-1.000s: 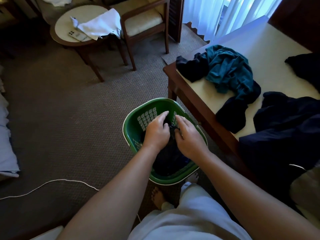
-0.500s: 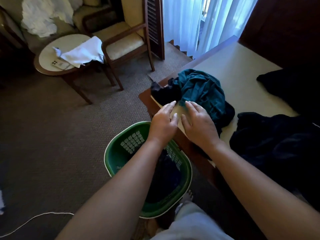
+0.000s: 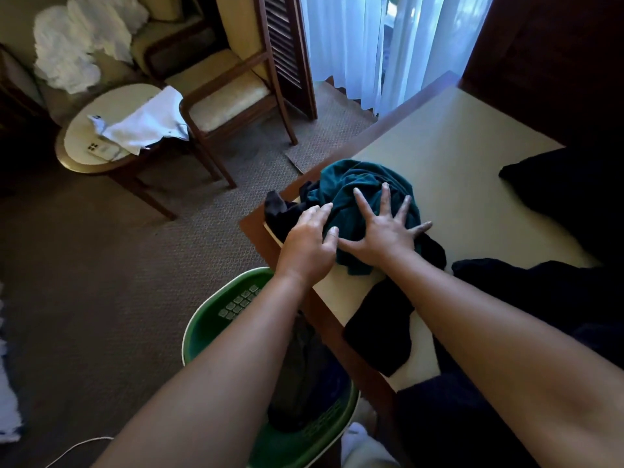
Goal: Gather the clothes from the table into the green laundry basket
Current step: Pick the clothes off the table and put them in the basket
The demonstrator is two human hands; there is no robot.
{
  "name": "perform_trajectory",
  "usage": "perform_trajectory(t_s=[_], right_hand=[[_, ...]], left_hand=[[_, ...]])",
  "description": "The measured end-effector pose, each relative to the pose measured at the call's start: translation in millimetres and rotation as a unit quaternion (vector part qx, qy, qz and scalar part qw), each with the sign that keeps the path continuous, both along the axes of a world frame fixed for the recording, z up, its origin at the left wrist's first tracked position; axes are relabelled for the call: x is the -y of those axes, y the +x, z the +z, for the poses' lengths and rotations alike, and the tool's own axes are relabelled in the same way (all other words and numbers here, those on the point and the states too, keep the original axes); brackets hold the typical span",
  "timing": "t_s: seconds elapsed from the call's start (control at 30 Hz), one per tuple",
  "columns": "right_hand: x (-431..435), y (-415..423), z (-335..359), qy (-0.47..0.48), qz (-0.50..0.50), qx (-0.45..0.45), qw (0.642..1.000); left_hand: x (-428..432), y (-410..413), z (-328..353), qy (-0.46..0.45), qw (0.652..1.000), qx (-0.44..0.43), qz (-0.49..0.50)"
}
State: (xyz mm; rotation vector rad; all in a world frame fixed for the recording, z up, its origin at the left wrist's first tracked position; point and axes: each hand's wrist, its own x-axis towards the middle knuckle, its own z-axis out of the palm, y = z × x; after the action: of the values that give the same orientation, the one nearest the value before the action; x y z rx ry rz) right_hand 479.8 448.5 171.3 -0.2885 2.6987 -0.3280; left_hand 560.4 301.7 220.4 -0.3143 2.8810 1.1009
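The big table [image 3: 456, 157] fills the right side. A dark pile of clothes [image 3: 540, 298] lies on its near right part. Another dark cloth [image 3: 557, 184] sits at the far right.

The green laundry basket [image 3: 216, 319] stands on the floor, just beside the table's near left edge. I think it is there so that clothes can drop in with a short move. Some dark clothes [image 3: 304, 366] already lie inside it.

On the table's left corner a teal cloth [image 3: 358, 184] is bunched up in a heap. A black cloth [image 3: 280, 211] pokes out on its left. Both are on the table, not in the basket.

The right hand [image 3: 385, 234] lies flat on top of the teal cloth. Its fingers are spread wide and straight and grip nothing. The left hand [image 3: 310, 241] rests on the black cloth with loose fingers and grips nothing either. I think the hands are spread like this to scoop the whole heap together in one go.

No writing or brand can be read anywhere.
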Motion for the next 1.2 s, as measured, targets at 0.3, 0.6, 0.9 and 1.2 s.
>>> perform_trajectory(t_s=[0.3,0.6,0.9,1.2], right_hand=[[5,0,-19,-0.006,0.029,-0.081,0.996],[10,26,-11,-0.170,0.036,-0.190,0.966],[66,144,15,-0.318,0.050,-0.210,0.923],[117,245,7,-0.351,0.058,-0.138,0.924]], left_hand=[[10,10,-12,-0.019,0.999,0.004,0.040],[20,68,-15,-0.008,0.996,-0.050,0.067],[44,162,-16,0.020,0.988,-0.053,0.142],[93,256,-25,0.054,0.985,-0.034,0.163]])
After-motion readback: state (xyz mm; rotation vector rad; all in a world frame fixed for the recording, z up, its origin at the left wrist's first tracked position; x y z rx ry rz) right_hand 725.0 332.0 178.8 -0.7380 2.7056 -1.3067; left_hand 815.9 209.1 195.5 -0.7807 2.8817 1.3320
